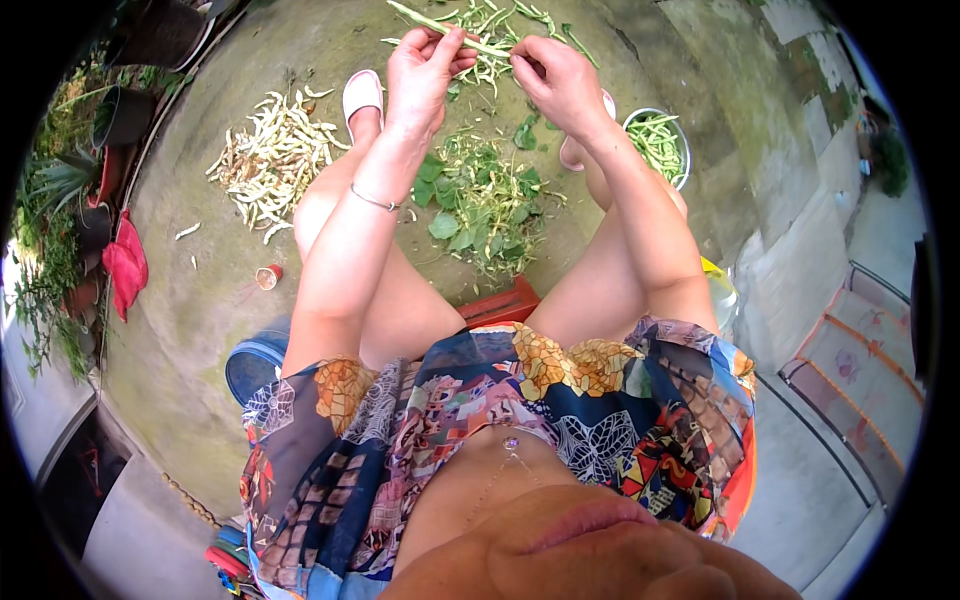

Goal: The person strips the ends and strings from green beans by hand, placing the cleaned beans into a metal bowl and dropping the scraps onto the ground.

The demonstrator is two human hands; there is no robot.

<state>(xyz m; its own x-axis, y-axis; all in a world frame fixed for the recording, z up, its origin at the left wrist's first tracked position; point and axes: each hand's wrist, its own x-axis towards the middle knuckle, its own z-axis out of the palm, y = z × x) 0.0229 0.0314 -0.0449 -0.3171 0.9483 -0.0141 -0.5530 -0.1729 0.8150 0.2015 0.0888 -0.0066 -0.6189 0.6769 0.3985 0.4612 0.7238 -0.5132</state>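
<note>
A long pale green bean pod spans my two hands above the ground. My left hand grips it along its middle, with one end sticking out past the fingers to the upper left. The fingertips of my right hand pinch the pod's other end. Beyond my hands lies a loose pile of green bean pods. Between my feet is a heap of leaves and trimmings. To the right, a metal bowl holds green bean pieces.
On the left lies a pile of yellowish, partly browned pods. A small red cup and a blue bucket are nearer. A red stool shows between my thighs. Potted plants and a pink cloth line the left edge.
</note>
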